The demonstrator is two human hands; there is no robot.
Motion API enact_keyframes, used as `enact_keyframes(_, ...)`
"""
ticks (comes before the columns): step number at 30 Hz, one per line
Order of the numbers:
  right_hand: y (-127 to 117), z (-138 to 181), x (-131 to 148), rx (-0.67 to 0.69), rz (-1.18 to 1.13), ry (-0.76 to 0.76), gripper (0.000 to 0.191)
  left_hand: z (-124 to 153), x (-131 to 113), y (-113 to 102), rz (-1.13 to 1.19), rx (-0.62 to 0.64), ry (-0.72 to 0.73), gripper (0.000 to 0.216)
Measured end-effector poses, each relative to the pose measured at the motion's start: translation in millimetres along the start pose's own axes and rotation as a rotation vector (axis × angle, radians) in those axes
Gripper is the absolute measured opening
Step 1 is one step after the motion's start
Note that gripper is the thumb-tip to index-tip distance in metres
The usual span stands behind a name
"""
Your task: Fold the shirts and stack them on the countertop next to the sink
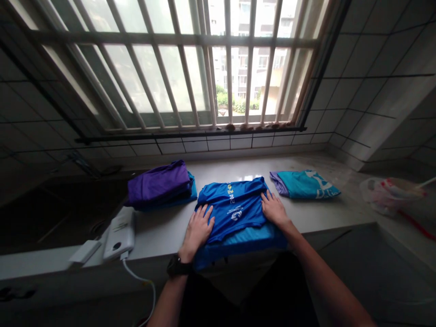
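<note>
A blue printed shirt [223,204] lies partly folded on the countertop, with yellow and white lettering and a white round logo facing up. Its lighter blue lower part [243,243] drapes over the counter's front edge. My left hand [199,227] rests on the shirt's left side, fingers stretched out. On the right side, my right hand [273,209] lies flat with its fingers extended over the fabric's edge. Neither hand visibly grips the cloth. A dark watch [179,265] is on my left wrist.
Folded purple clothing [158,184] sits left, over a teal piece, beside the dark sink [51,213]. A folded teal garment [303,184] lies right. A white power bank [120,234] with a cable stands at the front left. A plastic bag [384,193] is far right; a barred window [204,68] is behind.
</note>
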State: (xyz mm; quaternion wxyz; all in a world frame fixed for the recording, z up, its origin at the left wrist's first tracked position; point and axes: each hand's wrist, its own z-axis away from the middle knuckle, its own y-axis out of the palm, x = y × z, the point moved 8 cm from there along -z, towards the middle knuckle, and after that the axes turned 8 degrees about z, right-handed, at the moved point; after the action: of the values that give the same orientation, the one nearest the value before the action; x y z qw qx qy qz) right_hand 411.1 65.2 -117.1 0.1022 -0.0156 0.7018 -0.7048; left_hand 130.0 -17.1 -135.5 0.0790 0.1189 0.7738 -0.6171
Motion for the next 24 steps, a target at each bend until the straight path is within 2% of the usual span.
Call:
enact_keyframes(2,-3,-7,1,0.03,-0.015,-0.006,0.055,-5,-2,-1,-0.008,0.004,-0.009,0.052)
enact_keyframes(4,-1,1,-1,0.063,-0.031,-0.011,0.056,-1,-3,-3,-0.019,-0.002,-0.005,0.052)
enact_keyframes(7,4,30,-13,0.104,-0.062,-0.022,0.054,17,-3,-6,-0.029,-0.013,0.007,0.051)
enact_keyframes(10,-1,61,-26,0.105,-0.088,-0.054,0.042,29,-7,-15,-0.008,-0.008,0.01,0.046)
enact_keyframes(14,-19,81,-27,0.033,-0.122,-0.039,0.042,21,-17,-24,0.042,-0.029,0.035,0.046)
enact_keyframes(19,-20,71,-18,0.068,-0.01,0.143,0.063,11,-9,-11,0.025,-0.004,-0.034,0.052)
enact_keyframes(22,-18,58,-31,0.054,-0.036,0.27,0.063,13,-6,-5,0.01,0.009,-0.032,0.053)
enact_keyframes(24,-14,46,-40,0.073,-0.084,0.287,0.056,14,-3,-2,-0.002,0.013,-0.037,0.053)
